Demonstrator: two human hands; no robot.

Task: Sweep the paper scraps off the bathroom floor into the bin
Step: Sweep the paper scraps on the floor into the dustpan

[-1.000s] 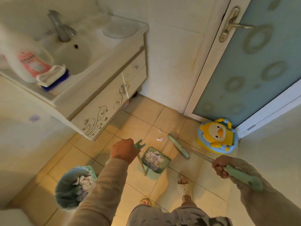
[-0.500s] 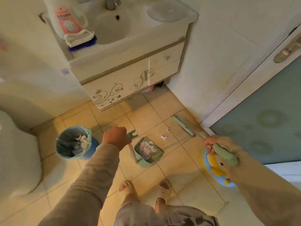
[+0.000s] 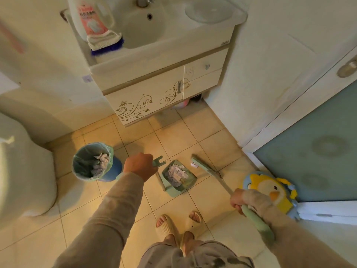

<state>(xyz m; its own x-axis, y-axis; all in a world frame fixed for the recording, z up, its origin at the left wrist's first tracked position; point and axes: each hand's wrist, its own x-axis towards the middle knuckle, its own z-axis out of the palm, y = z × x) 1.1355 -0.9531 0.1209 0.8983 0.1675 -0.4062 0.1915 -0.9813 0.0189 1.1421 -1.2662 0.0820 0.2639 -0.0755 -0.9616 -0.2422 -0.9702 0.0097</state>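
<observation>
Stands in pale slippers point(image 3: 166, 227) at the lower centre, on the tan tiled floor point(image 3: 193, 138). Grips the forked top of the dustpan handle point(image 3: 159, 163) in the left hand point(image 3: 140, 166), just left of centre, fingers curled round it. Holds the dustpan point(image 3: 174, 190) at centre, mouth toward the upper right; on the tiles or just above them, cannot tell which. Carries in it a heap of paper scraps point(image 3: 176, 174). Grips the broom point(image 3: 206, 169) by its green handle end in the right hand point(image 3: 238, 200), lower right, fingers wrapped round it. Slants the broom up and left from that hand, head down at the tiles just right of the dustpan's mouth. One loose scrap point(image 3: 194, 165) on the floor beside the upper end of the broom head, between head and dustpan.

Left of the left hand, the bin point(image 3: 114, 169), upright, lined with a green bag, more scraps point(image 3: 100, 163) inside. At top centre, a sink counter point(image 3: 164, 53) over a cabinet point(image 3: 146, 97) with swirl patterns. On the counter's left rim, a scrub brush point(image 3: 105, 42) against a white bottle point(image 3: 88, 18) with a pink label; at its right, a clear round dish point(image 3: 207, 10). At the left edge, a toilet point(image 3: 25, 171). At the right, a duck-faced seat point(image 3: 270, 188) in front of a frosted door point(image 3: 318, 142), just behind the right hand.
</observation>
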